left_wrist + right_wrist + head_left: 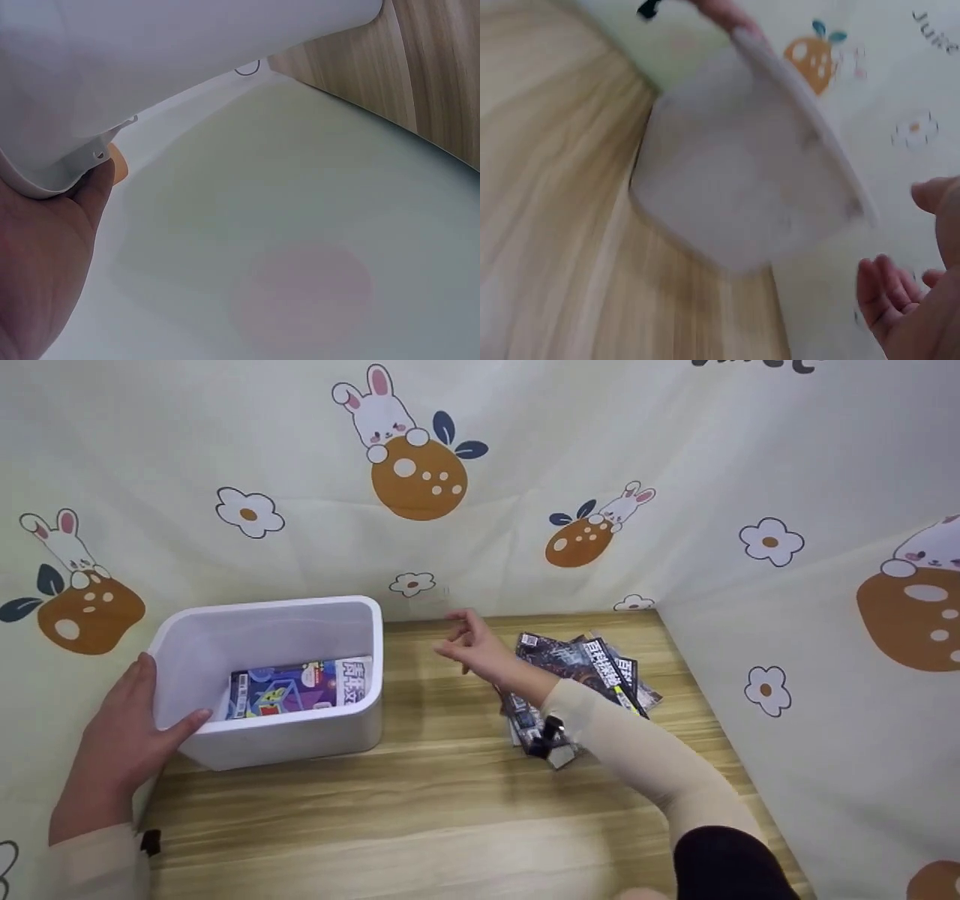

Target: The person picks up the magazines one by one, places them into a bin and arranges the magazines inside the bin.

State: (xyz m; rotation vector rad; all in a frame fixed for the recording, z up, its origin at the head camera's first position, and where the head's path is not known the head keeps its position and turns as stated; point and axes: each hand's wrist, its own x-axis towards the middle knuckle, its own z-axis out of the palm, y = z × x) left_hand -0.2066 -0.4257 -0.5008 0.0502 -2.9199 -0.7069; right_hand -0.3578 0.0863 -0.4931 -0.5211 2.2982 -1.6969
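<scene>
A white plastic bin [281,744] stands on the left, tilted nowhere, with a purple and blue magazine [285,690] lying inside it. My left hand [120,735] grips the bin's left end, its thumb over the rim; the left wrist view shows the fingers under the lip. My right hand [484,652] hangs in the air between bin and magazine stack, fingers loosely bent and holding nothing. Below the right forearm lies a fanned pile of dark-covered magazines [559,656], partly hidden by the arm. In the right wrist view the bin [720,172] is blurred.
Everything rests on a wood-grain surface [420,802]. A pale cloth [510,555] printed with rabbits, oranges and flowers rises behind it and along both sides. The bin's back edge is close to the cloth.
</scene>
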